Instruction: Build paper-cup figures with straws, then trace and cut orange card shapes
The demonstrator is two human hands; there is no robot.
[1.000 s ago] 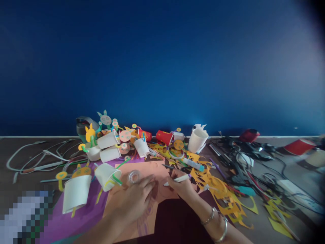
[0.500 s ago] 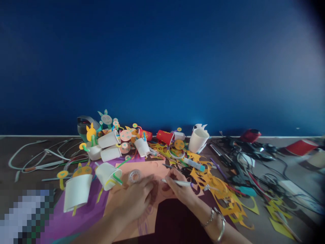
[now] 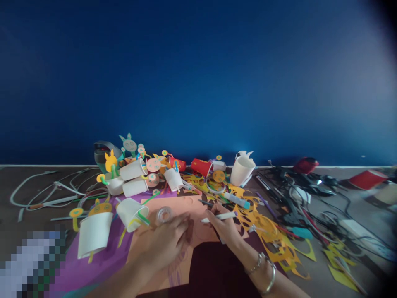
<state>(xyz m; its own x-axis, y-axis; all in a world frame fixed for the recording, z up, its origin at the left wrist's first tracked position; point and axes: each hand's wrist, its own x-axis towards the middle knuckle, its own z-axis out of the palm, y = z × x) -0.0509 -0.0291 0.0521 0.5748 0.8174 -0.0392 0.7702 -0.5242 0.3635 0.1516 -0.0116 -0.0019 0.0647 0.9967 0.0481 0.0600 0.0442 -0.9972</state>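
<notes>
My left hand (image 3: pixel 169 240) lies with fingers stretched on a sheet of salmon-coloured paper (image 3: pixel 149 256). Pinched in my right hand (image 3: pixel 223 227) is a white marker (image 3: pixel 228 215) with a purple end, its tip just above or on the paper; I cannot tell which. Purple loops are drawn on the sheet's lower part, and a faint round outline shows near the marker. Just beyond my left fingers sits a clear roll of tape (image 3: pixel 164 214). Under the salmon sheet is purple paper (image 3: pixel 72 265).
Paper-cup figures with straw arms, including a white cup (image 3: pixel 94 236), crowd the left and back. An upright white cup (image 3: pixel 243 170) stands near the blue wall. Cut orange paper scraps (image 3: pixel 269 231), a glue stick (image 3: pixel 237 200) and tangled black cables (image 3: pixel 297 194) spread rightward.
The marker has turned in my right hand, its purple end swinging away from me and its tip shifting slightly right. My left hand stays almost where it was.
</notes>
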